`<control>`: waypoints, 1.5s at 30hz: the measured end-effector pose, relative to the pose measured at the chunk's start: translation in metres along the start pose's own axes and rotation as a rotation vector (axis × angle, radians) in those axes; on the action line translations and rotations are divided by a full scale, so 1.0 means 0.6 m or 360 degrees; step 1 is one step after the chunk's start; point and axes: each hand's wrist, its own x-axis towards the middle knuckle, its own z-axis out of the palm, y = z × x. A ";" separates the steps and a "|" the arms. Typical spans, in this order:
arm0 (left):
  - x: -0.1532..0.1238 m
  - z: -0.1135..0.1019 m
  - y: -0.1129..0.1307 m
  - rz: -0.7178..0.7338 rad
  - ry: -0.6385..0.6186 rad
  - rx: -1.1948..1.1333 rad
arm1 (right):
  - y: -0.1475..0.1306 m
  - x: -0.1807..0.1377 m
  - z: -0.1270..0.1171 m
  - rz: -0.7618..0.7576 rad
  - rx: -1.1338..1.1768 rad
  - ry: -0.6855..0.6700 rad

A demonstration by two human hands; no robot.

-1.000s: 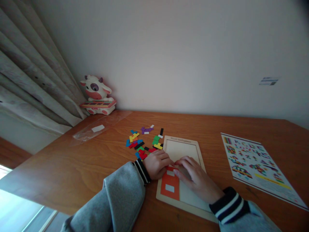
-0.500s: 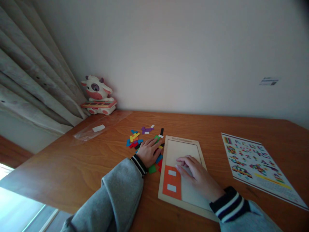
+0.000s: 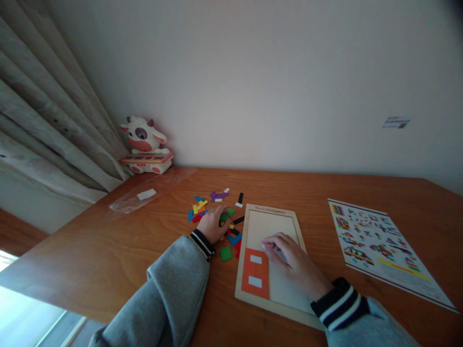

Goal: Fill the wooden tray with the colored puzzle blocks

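Progress: a block of orange pieces (image 3: pixel 255 274) occupied the near-left corner of the wooden puzzle tray (image 3: pixel 269 210), with two small white rectangles showing inside the block. The rest of the tray recess lay bare, so by this view most of the filling was not yet done. The loose coloured pieces (image 3: pixel 202 207) lay scattered on the table (image 3: pixel 108 250) just left of the tray; a green square (image 3: pixel 225 253) sat apart from them, near the tray's left rim.

Left hand (image 3: pixel 214 223): palm down on the scatter of pieces, fingers curled over a green piece. Whether it gripped that piece could not be told.

Right hand (image 3: pixel 291 255): palm down inside the tray, fingers together and loosely extended, fingertips on the bare floor just beyond the far edge of the orange block. It held nothing visible.

A printed pattern sheet (image 3: pixel 376 241) lay well right of the tray.
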 end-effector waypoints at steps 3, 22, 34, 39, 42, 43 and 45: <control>-0.001 0.008 -0.007 -0.0089 0.0027 -0.0173 | 0.001 -0.001 0.001 -0.0006 0.0005 0.0003; 0.030 0.019 -0.010 -0.0044 0.0174 -0.0063 | -0.006 -0.002 0.000 -0.0010 -0.0016 -0.0022; 0.025 0.019 -0.011 -0.0022 0.0014 0.0006 | -0.004 -0.001 0.001 -0.0015 -0.0023 0.0007; 0.022 0.016 -0.008 0.0083 0.0060 0.0123 | 0.001 -0.001 0.002 -0.0022 0.0013 0.0021; 0.022 0.015 -0.012 0.0180 0.0073 0.0167 | 0.002 -0.001 0.002 -0.0020 0.0023 0.0033; 0.022 0.014 -0.014 0.0211 0.0077 0.0174 | 0.002 -0.001 0.002 -0.0018 0.0024 0.0034; 0.020 0.013 -0.015 0.0269 0.0081 0.0182 | 0.004 -0.001 0.003 -0.0019 0.0023 0.0037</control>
